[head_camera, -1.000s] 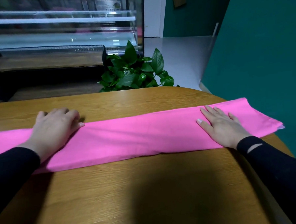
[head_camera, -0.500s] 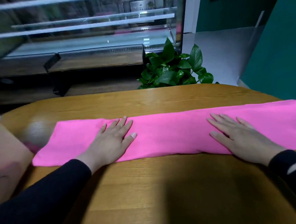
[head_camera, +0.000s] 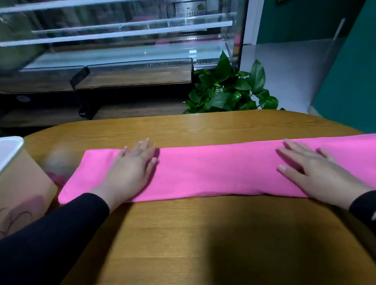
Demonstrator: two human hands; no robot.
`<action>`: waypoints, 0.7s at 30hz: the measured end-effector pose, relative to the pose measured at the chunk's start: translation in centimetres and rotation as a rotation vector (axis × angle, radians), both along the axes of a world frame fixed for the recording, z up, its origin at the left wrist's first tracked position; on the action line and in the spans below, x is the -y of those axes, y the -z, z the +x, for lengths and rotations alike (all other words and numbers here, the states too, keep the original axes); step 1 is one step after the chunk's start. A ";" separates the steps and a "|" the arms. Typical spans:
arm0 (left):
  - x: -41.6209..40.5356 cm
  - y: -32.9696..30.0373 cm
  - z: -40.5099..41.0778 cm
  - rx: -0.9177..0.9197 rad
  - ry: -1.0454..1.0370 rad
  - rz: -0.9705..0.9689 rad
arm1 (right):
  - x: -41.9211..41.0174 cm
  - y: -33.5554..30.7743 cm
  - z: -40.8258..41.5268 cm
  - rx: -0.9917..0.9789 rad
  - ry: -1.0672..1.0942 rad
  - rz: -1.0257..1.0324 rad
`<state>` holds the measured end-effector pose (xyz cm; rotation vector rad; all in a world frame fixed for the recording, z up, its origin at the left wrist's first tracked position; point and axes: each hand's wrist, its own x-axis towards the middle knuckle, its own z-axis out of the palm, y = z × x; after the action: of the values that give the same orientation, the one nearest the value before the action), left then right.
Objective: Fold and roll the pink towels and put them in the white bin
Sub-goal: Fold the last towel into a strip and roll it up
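Bin (head_camera: 2,152), white rim, tan side wall, at the table's left edge; a looping dark line drawing marks its wall, no legible word. Something pink lies low beside the bin, left of the towel's end, too blurred to identify.

Pink towel (head_camera: 216,169), folded into one long band lying flat across the wooden table (head_camera: 188,240); left end stops just short of the bin, right end runs out of frame. Near long edge lies at the heels of both palms, far long edge just beyond the fingertips.

Left hand (head_camera: 131,171), black sleeve, palm down on the towel near its left end, fingers straight and close together, tips at the far edge.

Right hand (head_camera: 312,170), black sleeve with a white mark at the cuff, palm down on the towel, fingers straight and slightly spread.

Bare towel stretches between the thumbs; bare wood lies beyond the fingertips and behind the wrists.

Potted plant (head_camera: 228,90) past the table's far edge. Glass display case (head_camera: 122,36) behind; a small label inside reads partly "FRE", the rest unclear.
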<state>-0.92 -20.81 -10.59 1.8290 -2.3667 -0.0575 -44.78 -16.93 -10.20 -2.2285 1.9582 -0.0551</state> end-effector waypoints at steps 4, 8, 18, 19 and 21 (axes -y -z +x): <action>-3.8 -1.0 -9.1 -0.184 0.245 0.023 | -1.3 -0.7 7.5 0.151 -0.287 0.004; -5.8 0.8 -12.0 0.023 0.283 0.132 | -2.0 1.1 10.0 0.039 -0.303 0.093; -5.8 1.7 -3.7 0.152 0.269 0.115 | -3.2 1.3 5.0 -0.102 -0.245 0.063; -5.5 1.7 -3.4 0.138 0.283 0.114 | -3.2 1.4 5.0 -0.082 -0.241 0.059; -4.5 1.6 -2.7 0.116 0.316 0.121 | -3.3 1.4 5.3 -0.057 -0.221 0.042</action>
<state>-3.63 -16.29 -12.14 1.5245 -2.7703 -0.1354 -39.51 -13.67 -11.59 -2.4274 1.7099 0.0779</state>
